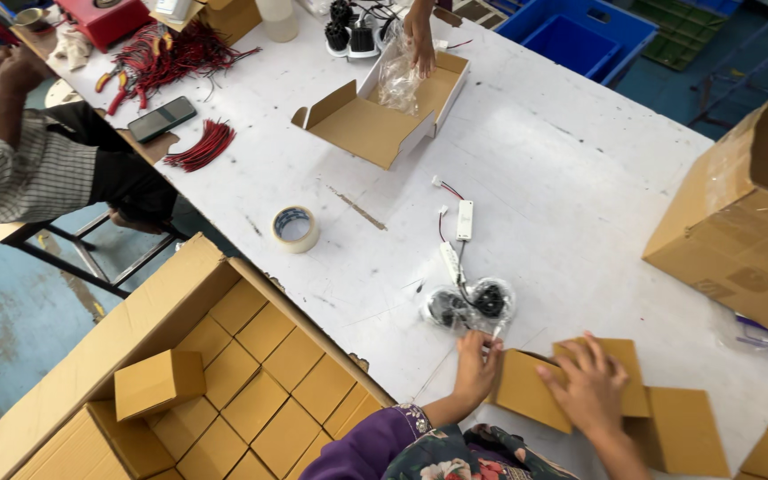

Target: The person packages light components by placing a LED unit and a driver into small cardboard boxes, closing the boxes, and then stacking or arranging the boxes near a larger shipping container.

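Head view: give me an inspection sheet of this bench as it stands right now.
Surface: white table, scuffed and marked.
Job's things: small cardboard box under both hands; bagged black parts just beyond it.
Clutter: tape roll, phone, open flat box with another person's hand in it.
Hands: left hand at the box's left edge; right hand flat on top.
Cables: red wire bundles; white adapters with leads.
Surroundings: big carton of small boxes at left, large carton at right, blue crate.
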